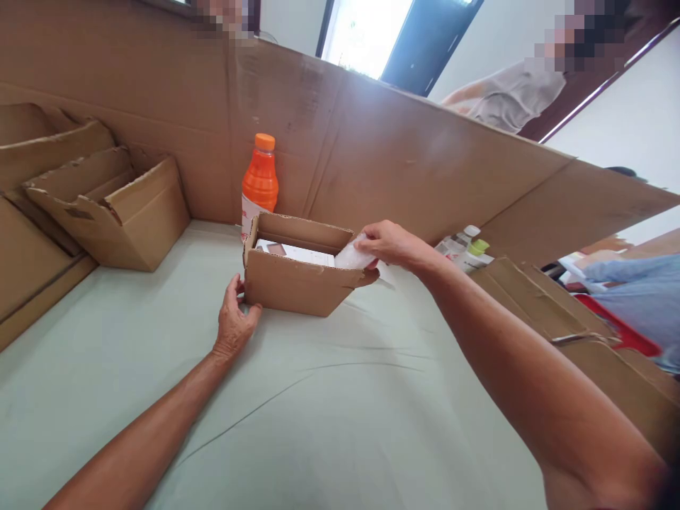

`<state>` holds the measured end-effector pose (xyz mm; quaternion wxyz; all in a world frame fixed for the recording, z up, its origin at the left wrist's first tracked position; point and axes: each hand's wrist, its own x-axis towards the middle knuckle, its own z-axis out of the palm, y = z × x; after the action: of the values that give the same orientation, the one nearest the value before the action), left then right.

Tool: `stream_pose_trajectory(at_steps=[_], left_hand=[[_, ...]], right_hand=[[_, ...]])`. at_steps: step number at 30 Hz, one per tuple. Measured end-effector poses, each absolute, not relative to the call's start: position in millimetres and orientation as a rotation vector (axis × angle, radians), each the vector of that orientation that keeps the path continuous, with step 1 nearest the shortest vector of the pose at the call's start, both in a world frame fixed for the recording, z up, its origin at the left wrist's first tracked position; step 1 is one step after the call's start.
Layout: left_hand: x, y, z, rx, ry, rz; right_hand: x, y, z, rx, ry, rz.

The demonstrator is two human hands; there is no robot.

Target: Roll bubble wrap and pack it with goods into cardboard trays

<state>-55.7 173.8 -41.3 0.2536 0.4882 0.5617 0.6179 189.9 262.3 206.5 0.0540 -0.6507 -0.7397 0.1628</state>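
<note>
A small open-topped cardboard box (292,287) stands on the pale green tabletop (319,425). My left hand (236,319) grips its lower left corner, fingers against the side and thumb by the front. Inside the box stands a white carton (302,253) with some print on it. At the box's right end, my right hand (380,244) pinches a whitish, translucent plastic packet (349,255), which lies partly within the box. The packet's contents cannot be made out, and my right fingertips are partly hidden behind it.
An orange drink bottle (261,177) stands just behind the box. Another open cardboard box (127,219) is at left. Clear bottles (462,244) stand beyond my right forearm, near more cardboard (531,297) and a red tray (619,326). A tall cardboard wall (372,142) borders the back; people are beyond it.
</note>
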Motion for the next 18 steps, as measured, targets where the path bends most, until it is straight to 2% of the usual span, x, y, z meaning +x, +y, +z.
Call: stream_pose_trajectory(at_steps=[3,8,10,18], left_hand=[[-56,173,-40,1.328,1.547,1.658],[-57,174,-40,1.333,1.551,1.659],[-56,174,-40,1.336,1.542,1.672],[-55,170,-34,1.326,1.563,1.646]], right_hand=[[179,262,197,-2.014,-2.319,0.469],[173,263,193,-2.053,-2.502,0.024],[172,263,194,-2.049,-2.511,-0.052],[158,267,185,-2.049,-2.593,0.241]])
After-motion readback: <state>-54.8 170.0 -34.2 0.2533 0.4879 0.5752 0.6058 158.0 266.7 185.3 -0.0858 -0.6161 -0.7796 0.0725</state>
